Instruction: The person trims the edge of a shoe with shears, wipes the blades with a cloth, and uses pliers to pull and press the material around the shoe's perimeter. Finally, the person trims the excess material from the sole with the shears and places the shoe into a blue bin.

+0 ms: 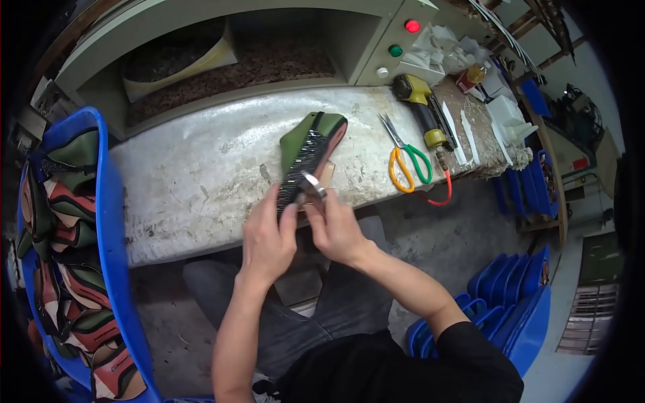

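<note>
A green, black and reddish shoe upper (310, 151) lies over the near edge of the worktable, its green end pointing away from me. Glossy dark material runs along its middle. My left hand (267, 232) grips the near end of the shoe upper from the left, thumb on top. In my right hand (332, 225) is a small shiny metal tool (313, 185), held against the upper's right side; its exact kind cannot be made out. To the right, scissors (403, 156) with one orange and one green handle lie on the table.
A yellow and black air tool (420, 107) with a red hose (449, 188) lies right of the scissors. At left stands a blue bin (107, 201) full of shoe uppers (91, 282). A machine housing (376, 50) with buttons backs the worktable (181, 195). Blue bins (504, 289) stand lower right.
</note>
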A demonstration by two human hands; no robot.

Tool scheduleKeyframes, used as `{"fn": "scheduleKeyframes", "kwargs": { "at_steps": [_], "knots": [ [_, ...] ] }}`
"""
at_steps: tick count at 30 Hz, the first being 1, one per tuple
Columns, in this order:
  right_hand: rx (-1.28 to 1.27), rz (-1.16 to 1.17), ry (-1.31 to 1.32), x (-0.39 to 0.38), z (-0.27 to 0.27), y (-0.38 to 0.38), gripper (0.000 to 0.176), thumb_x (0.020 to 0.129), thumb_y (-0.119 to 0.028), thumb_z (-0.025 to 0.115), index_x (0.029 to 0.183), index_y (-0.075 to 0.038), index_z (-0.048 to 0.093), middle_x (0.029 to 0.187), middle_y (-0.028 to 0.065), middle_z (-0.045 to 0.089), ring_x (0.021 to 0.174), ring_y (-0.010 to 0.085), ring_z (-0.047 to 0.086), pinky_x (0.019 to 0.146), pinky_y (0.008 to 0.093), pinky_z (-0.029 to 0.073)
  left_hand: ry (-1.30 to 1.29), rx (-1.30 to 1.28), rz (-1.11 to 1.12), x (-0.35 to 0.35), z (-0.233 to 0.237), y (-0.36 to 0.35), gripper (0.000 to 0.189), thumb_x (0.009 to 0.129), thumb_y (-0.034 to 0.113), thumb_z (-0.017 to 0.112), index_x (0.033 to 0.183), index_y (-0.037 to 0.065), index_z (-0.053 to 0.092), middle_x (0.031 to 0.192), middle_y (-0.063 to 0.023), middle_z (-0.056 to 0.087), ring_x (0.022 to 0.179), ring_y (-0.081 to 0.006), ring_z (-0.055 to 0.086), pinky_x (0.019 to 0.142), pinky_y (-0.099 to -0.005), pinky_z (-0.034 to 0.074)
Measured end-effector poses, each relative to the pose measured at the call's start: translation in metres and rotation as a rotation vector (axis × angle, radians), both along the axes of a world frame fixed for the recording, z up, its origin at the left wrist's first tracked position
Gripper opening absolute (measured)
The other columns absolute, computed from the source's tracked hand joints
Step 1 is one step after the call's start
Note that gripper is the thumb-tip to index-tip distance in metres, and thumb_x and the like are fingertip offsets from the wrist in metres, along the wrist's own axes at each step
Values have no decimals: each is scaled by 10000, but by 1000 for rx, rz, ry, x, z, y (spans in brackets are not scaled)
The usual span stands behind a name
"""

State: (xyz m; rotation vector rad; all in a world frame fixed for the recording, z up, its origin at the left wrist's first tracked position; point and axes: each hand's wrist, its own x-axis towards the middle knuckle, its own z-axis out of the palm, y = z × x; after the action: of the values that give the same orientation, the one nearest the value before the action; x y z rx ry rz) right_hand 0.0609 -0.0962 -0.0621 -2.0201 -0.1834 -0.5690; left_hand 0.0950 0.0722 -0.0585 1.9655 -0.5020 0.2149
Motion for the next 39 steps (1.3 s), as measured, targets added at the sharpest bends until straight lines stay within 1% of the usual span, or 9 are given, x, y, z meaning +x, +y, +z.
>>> {"fn": "scheduleKeyframes", "kwargs": {
  "at_steps": [9,13,19,25,26,28,33,36,39],
  "knots": [
    [111,142,279,15,26,-10,206,1044,-84,577,1226,10,552,862,106,706,621,238,644,564,375,494,-63,-2,161,5,-1,-7,321,980,99,624,1243,-82,660,932,-194,749,792,-359,692,747,-415,554],
    [536,97,410,6,47,-46,300,1071,-109,564,1334,2,472,887,68,648,595,123,552,540,255,508,219,-186,135,5,27,22,325,1010,144,598,1238,-71,683,955,-179,766,822,-308,703,775,-363,540],
    [558,185,212,28,90,-87,365,1039,-137,649,1347,-33,483,997,65,606,610,108,550,541,259,509,723,-298,-124,-19,52,101,453,1041,280,610,1366,-36,638,1141,-179,765,1026,-282,710,926,-363,531],
    [1137,98,428,-26,71,-70,373,1015,-125,687,1316,-40,483,1026,96,627,617,124,600,517,252,548,757,-1379,-561,-68,43,75,756,1015,487,666,1571,38,420,1471,-191,589,1367,-299,562,1173,-494,409],
    [1143,71,424,-43,63,-58,373,1015,-125,687,1316,-40,483,1026,96,627,617,124,600,517,252,548,784,-1376,-573,-80,37,45,756,1015,487,666,1571,38,420,1471,-191,589,1367,-299,562,1173,-494,409],
    [1264,-42,321,-65,47,-35,358,1022,-122,676,1305,-41,472,992,104,649,623,135,622,535,244,562,243,-1138,-112,-110,26,-27,776,1051,536,597,1620,66,359,1550,-178,543,1350,-310,597,1181,-451,420],
    [1078,-2,375,-108,41,-19,260,1076,-155,570,1290,-59,457,907,107,668,600,157,621,538,292,569,347,-1081,408,-94,44,-79,592,1017,-1,649,1557,47,411,1431,-130,611,1225,-221,641,1117,-360,476],
    [1122,68,440,-120,20,-53,248,1097,-158,535,1307,-53,454,890,102,668,618,165,620,577,293,566,235,-775,367,-55,49,-51,589,980,-28,663,1527,23,454,1368,-147,643,1201,-234,644,1100,-369,486],
    [1165,123,506,-130,-3,-82,250,1111,-156,515,1326,-44,452,884,96,664,639,169,619,615,287,563,126,-18,-33,6,98,-33,753,824,-94,695,1532,-31,449,1506,-224,564,1300,-351,611,1140,-396,450]
  ]
}}
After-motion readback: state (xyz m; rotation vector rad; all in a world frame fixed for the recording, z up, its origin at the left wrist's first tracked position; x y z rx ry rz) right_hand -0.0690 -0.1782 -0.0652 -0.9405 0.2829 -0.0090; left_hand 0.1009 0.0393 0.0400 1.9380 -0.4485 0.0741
